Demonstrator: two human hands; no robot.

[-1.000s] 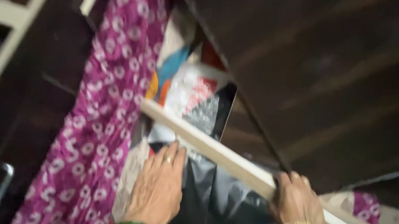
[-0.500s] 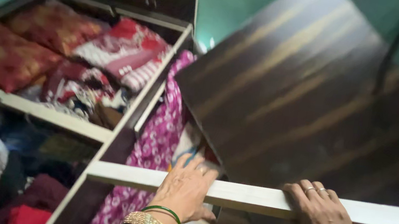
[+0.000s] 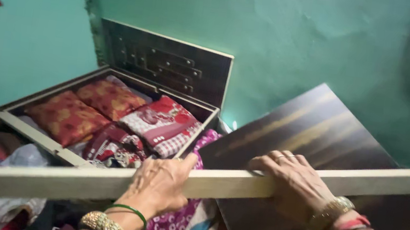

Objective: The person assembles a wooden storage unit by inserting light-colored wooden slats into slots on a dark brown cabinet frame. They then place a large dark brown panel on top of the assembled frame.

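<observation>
Both hands grip one pale wooden plank [image 3: 217, 182], lying across her front, long axis left-low to right-high. Left hand [image 3: 159, 185] wraps near mid-length, right hand [image 3: 294, 182] further right, fingers curled over, probably lifting the dark board [image 3: 308, 128] behind.

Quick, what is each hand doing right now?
Left hand: closed around the pale wooden plank, holding it.
Right hand: grip closed over the same plank, holding it up.
</observation>
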